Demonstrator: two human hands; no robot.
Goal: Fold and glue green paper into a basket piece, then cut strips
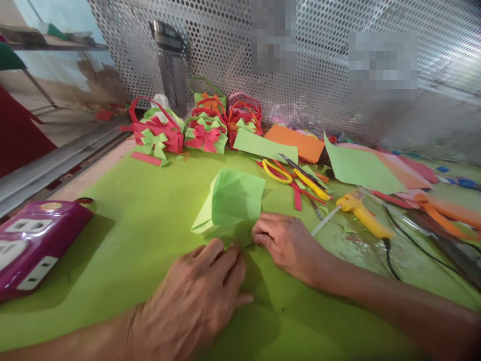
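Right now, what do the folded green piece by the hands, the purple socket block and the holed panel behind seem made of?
Folded green piece: matte paper or thin card, judging by its creases.
Purple socket block: probably glossy plastic, given its bright highlights.
Holed panel: apparently metal; its grey surface has a shine.

No readable text, brand or number is shown. A yellowish oval label [51,206] is borne on top of the purple power strip [73,220], but its print cannot be made out. Beyond the power strip and to its right, two patches [273,36] [382,64] on the perforated metal sheet [221,50] are blurred into blocks, so nothing can be read there.
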